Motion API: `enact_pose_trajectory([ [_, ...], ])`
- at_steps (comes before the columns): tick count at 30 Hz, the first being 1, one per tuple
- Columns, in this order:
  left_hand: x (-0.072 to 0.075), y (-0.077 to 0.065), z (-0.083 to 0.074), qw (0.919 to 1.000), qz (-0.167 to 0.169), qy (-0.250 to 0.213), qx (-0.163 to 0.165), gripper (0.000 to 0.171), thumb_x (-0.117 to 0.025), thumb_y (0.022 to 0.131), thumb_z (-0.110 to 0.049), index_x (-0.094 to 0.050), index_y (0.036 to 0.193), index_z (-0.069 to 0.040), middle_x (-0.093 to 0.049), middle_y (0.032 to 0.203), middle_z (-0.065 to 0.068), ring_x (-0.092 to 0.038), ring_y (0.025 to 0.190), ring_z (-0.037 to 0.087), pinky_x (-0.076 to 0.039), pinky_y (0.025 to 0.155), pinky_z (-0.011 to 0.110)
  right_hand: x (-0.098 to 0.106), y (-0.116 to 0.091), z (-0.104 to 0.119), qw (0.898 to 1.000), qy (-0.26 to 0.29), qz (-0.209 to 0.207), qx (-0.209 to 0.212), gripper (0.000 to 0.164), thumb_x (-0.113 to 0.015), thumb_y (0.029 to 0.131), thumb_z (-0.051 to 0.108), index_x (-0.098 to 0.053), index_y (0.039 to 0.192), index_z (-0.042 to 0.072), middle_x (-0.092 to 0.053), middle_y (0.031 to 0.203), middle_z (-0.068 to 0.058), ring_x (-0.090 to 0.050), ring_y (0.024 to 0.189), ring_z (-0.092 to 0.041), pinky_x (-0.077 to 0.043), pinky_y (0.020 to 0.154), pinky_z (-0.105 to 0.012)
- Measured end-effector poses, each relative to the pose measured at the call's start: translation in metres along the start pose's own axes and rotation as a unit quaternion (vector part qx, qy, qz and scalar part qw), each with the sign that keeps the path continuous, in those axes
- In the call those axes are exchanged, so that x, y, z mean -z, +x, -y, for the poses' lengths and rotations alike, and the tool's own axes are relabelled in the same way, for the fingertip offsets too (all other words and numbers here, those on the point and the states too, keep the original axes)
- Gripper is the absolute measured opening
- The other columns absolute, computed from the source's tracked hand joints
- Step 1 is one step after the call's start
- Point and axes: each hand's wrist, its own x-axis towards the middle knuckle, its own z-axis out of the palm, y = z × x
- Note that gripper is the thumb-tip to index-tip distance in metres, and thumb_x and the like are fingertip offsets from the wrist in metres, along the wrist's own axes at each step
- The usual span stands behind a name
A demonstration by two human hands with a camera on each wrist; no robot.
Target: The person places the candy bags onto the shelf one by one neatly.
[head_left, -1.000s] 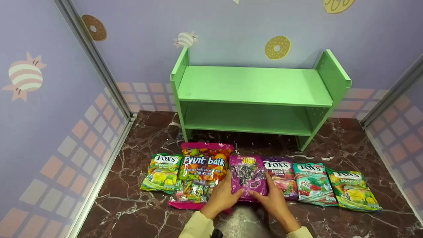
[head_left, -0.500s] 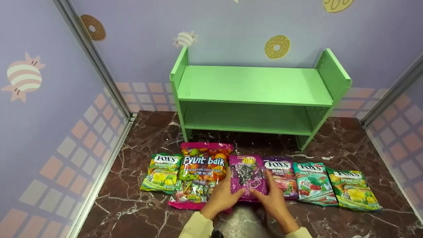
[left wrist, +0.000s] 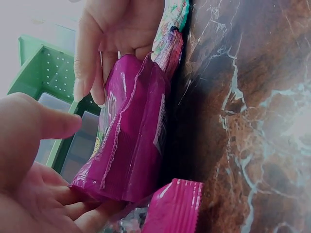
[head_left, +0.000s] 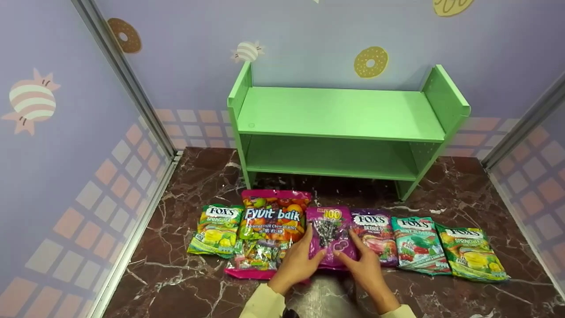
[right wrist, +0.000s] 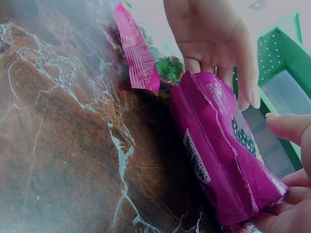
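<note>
Six candy bags, as I count them, lie in one row on the marbled surface (head_left: 152, 285). From the left of my head view: first FOX'S bag (head_left: 216, 232), yellow and green; fruit bag (head_left: 273, 225), lettered "Fyvit baik", pink-edged; purple bag (head_left: 330, 229), marked 100; Berries bag (head_left: 375, 238); Mint bag (head_left: 420, 247); last FOX'S bag (head_left: 472, 254), yellow and green, slightly askew. Purple bag: third in the row, between fruit bag and Berries bag, held from both sides, its lower end facing the wearer. Left hand (head_left: 298, 261): fingers curled round the bag's left edge, thumb over the lower front. Right hand (head_left: 366, 261): the same grip mirrored on the right edge, the two thumb tips near each other but apart. How firmly either thumb presses, I cannot tell; nor whether the bag's underside is clear of the surface. My right wrist view adds a barcode label (right wrist: 196, 158) on its back. Behind the row: one green shelf (head_left: 340, 112), two boards, upright sides. Also listed: two pale sleeves (head_left: 264, 304); one lilac wall (head_left: 304, 39), printed with doughnuts and sweets.
</note>
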Motion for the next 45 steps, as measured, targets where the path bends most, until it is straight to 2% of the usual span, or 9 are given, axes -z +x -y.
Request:
enact_pose_trajectory([
  [4, -0.002, -0.003, 0.001, 0.9982, -0.023, 0.037, -0.041, 0.067, -0.058, 0.096, -0.017, -0.026, 0.151, 0.004, -0.047, 0.146, 0.021, -0.055, 0.124, 0.035, -0.044, 0.105, 0.045, 0.0, 0.0, -0.001, 1.0, -0.005, -0.005, 0.004, 0.076, -0.079, 0.079, 0.032, -0.047, 0.144, 0.012, -0.048, 0.142, -0.025, -0.049, 0.13, -0.041, -0.036, 0.111, -0.049],
  [7, -0.003, -0.005, 0.002, 0.9961, -0.034, 0.055, -0.061, 0.062, -0.056, 0.095, -0.008, -0.028, 0.149, 0.007, -0.047, 0.145, 0.021, -0.058, 0.119, 0.034, -0.046, 0.102, 0.043, 0.0, -0.001, -0.001, 1.0, -0.013, -0.01, 0.019, 0.068, -0.077, 0.082, 0.023, -0.049, 0.143, 0.01, -0.05, 0.139, -0.025, -0.05, 0.129, -0.04, -0.037, 0.111, -0.049],
  [12, -0.003, -0.006, -0.001, 0.9958, -0.04, 0.05, -0.065, 0.061, -0.053, 0.096, -0.006, -0.027, 0.149, 0.006, -0.045, 0.147, 0.021, -0.057, 0.121, 0.034, -0.045, 0.104, 0.044, 0.0, -0.003, -0.002, 0.999, -0.016, -0.018, 0.045, 0.06, -0.071, 0.084, 0.004, -0.051, 0.14, 0.007, -0.054, 0.136, -0.025, -0.052, 0.127, -0.037, -0.037, 0.11, -0.046],
  [18, 0.0, -0.008, -0.004, 0.9946, -0.047, 0.055, -0.074, 0.06, -0.054, 0.096, -0.005, -0.028, 0.148, 0.008, -0.049, 0.143, 0.022, -0.063, 0.109, 0.033, -0.049, 0.098, 0.042, 0.0, -0.004, -0.001, 0.999, -0.018, -0.021, 0.047, 0.057, -0.068, 0.085, 0.0, -0.052, 0.14, 0.006, -0.054, 0.135, -0.026, -0.052, 0.127, -0.037, -0.038, 0.109, -0.045],
  [24, 0.002, -0.01, -0.005, 0.9961, -0.039, 0.043, -0.067, 0.062, -0.053, 0.096, -0.005, -0.025, 0.15, 0.007, -0.05, 0.142, 0.021, -0.064, 0.105, 0.032, -0.049, 0.098, 0.044, 0.0, -0.006, 0.001, 0.999, -0.01, -0.021, 0.041, 0.057, -0.067, 0.085, -0.003, -0.053, 0.139, 0.007, -0.054, 0.135, -0.026, -0.052, 0.128, -0.036, -0.039, 0.108, -0.044],
  [34, 0.007, -0.014, -0.008, 0.9978, -0.03, 0.032, -0.049, 0.063, -0.052, 0.096, -0.004, -0.024, 0.151, 0.004, -0.05, 0.143, 0.019, -0.06, 0.115, 0.032, -0.046, 0.101, 0.045, 0.001, -0.01, 0.005, 0.997, -0.021, -0.042, 0.055, 0.055, -0.068, 0.084, -0.003, -0.055, 0.136, 0.005, -0.058, 0.131, -0.025, -0.055, 0.124, -0.033, -0.042, 0.105, -0.045],
  [45, 0.011, -0.017, -0.012, 0.9986, -0.027, 0.027, -0.038, 0.062, -0.052, 0.096, -0.005, -0.024, 0.151, 0.003, -0.064, 0.122, 0.021, -0.064, 0.099, 0.029, -0.05, 0.091, 0.046, 0.003, -0.013, 0.009, 0.998, -0.015, -0.038, 0.05, 0.055, -0.068, 0.084, -0.003, -0.055, 0.137, 0.006, -0.057, 0.133, -0.023, -0.053, 0.126, -0.032, -0.04, 0.107, -0.044],
])
